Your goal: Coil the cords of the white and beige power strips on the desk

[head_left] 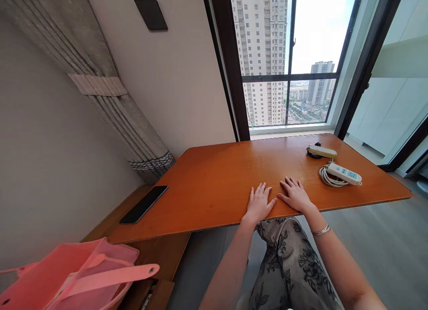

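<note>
My left hand [258, 203] lies flat on the orange-brown wooden table [214, 185] near its front edge, fingers stretched out and holding nothing. My right hand [294, 194] rests flat just beside it, fingers spread, also empty; a silver bangle circles that wrist. To the right of my right hand lies a white power strip [344, 173] with its coiled white cable. Behind it lies a yellowish power strip [322, 151] with a black cable. Neither hand touches them.
A dark phone [144, 204] lies at the table's left end. A pink bag [73, 274] sits at the lower left on a low wooden bench. A grey curtain hangs by the left wall. A large window is behind the table.
</note>
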`<state>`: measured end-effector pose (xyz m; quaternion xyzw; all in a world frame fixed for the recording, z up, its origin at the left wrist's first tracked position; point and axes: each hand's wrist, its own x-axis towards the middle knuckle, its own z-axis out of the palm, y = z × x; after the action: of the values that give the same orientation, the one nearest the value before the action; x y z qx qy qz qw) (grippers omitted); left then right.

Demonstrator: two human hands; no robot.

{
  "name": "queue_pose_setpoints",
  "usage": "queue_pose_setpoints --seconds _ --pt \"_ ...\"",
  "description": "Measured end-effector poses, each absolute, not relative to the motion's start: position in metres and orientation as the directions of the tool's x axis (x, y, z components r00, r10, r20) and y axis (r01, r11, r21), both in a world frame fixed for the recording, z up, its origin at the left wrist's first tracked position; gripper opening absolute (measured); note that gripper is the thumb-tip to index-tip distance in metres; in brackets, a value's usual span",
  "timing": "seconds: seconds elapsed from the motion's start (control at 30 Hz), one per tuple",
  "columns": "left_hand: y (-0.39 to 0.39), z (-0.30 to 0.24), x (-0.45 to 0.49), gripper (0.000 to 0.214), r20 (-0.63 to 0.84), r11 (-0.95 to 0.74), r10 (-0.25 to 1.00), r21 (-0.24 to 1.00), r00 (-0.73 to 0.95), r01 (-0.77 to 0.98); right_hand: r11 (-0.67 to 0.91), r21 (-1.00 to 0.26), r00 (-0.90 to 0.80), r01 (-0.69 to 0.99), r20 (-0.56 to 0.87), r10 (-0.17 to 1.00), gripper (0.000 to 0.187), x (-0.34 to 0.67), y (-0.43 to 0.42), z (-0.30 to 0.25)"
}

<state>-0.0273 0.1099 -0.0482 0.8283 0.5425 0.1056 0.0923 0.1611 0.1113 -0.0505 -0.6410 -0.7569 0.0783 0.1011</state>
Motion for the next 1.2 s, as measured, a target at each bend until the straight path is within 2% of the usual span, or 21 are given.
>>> queue_pose_setpoints --seconds 0.9,1.2 --pt "0.1123 -0.0539 -0.0278 0.057 0.107 -0.407 0.913 0.277 0.393 0.87 0.167 -0.243 -0.157 0.956 0.061 0.986 0.068 0.1615 0.1123 -0.0519" --pt "0.1081 -0.0449 -0.0268 0.056 0.075 -0.391 0.919 0.276 0.386 0.878 0.167 -0.244 -0.157 0.955 0.058 0.986 0.068 0.1615 0.1117 -0.0508"
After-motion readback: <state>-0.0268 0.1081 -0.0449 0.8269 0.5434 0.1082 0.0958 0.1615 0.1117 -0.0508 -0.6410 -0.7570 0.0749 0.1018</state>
